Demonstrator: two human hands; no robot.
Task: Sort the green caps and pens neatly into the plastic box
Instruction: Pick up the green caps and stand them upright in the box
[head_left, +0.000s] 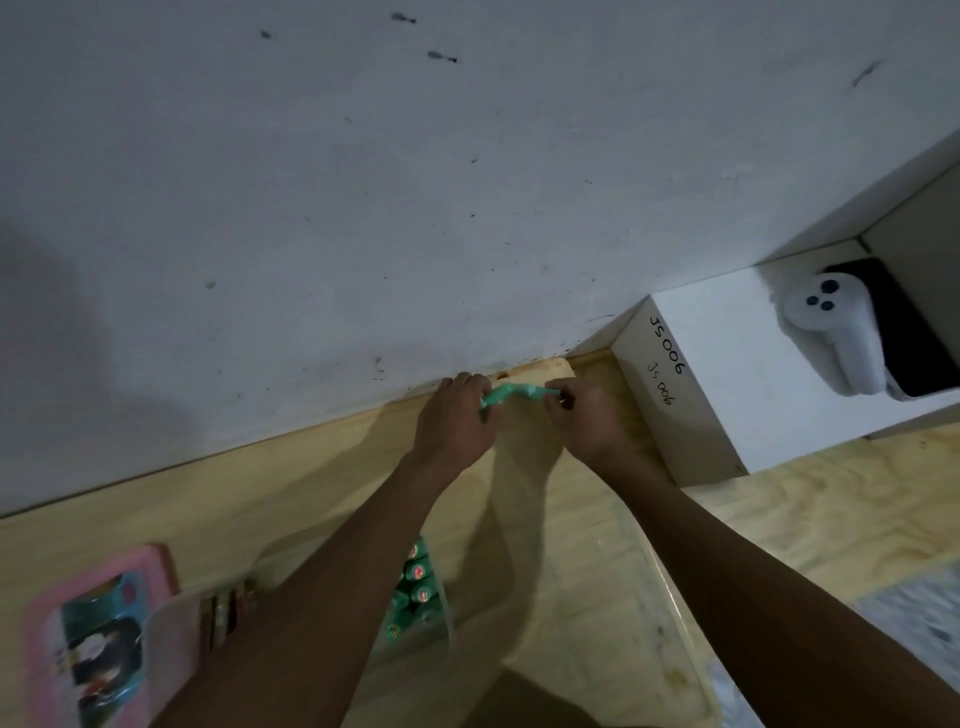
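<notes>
Right now you are holding both hands up at the far edge of the tabletop (566, 587), close to where it meets the white wall (363, 182). Your left hand (453, 418) is curling its fingers around the left end of a green pen (511, 392), and your right hand (582, 415) is pinching the right end, so the pen is spanning the gap between the two hands. It is looking slightly bent in the middle; whether it is one pen or a pen meeting its cap is too blurred to tell.

Nearer the front edge, the plastic box (448, 621) is sitting partly under your left forearm, with more green pens (415, 579) lying packed side by side inside it. A pink case (49, 639) is lying beside the box, towards the front left corner. On the right side, a white box (727, 364) marked in handwriting is standing against the wall, and a white controller (841, 332) is resting on top of it.
</notes>
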